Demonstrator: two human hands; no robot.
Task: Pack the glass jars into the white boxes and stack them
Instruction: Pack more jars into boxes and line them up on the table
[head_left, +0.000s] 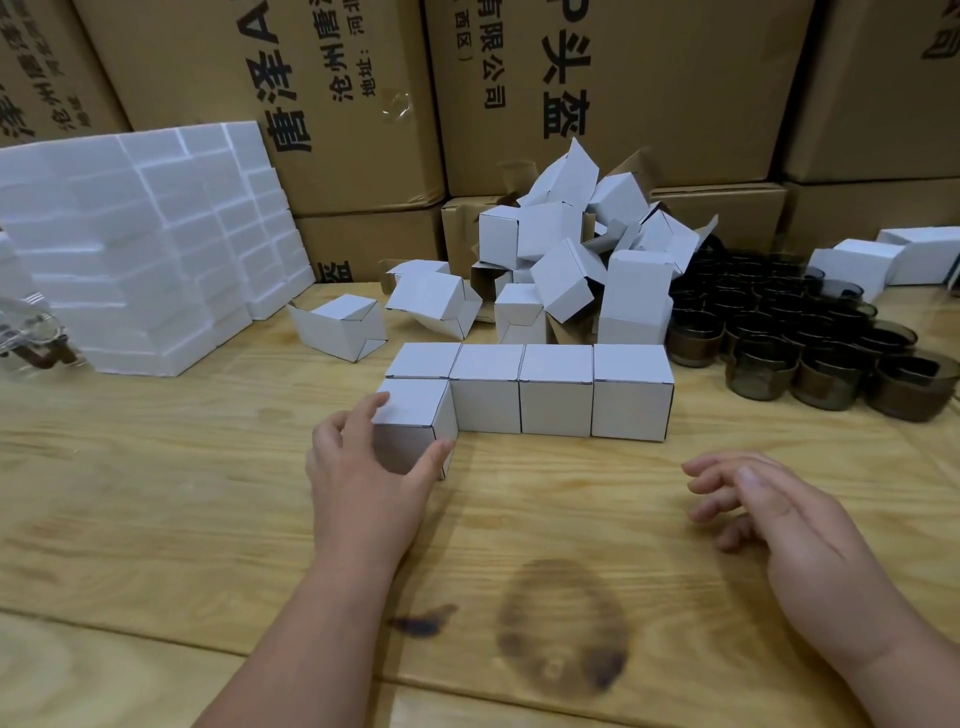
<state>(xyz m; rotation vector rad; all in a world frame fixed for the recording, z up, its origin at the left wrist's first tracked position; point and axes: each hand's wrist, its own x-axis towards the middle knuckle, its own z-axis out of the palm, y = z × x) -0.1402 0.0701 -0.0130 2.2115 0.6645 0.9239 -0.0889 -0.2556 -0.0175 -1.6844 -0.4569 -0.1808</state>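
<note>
Nearest to me, the right hand hovers over the wooden surface holding nothing, its fingers loosely curled and a little apart. The left hand grips a closed white box at the front left, thumb on the near right corner and fingers wrapped over the far left edge. That box touches a row of closed boxes standing side by side just behind it.

These boxes look like thin card. Empty, they would be light and easy to dent; with a jar inside, I'd expect real weight at the bottom, so holding across two opposite walls, low down, seems safer than pinching a flap.

Behind the row lies a heap of open boxes, flaps loose. To its right stand the dark glass jars, packed close together. They look smooth, stiff and breakable, best taken round the wall, not the rim. Far left, white foam blocks are stacked; brown cartons fill the back.
</note>
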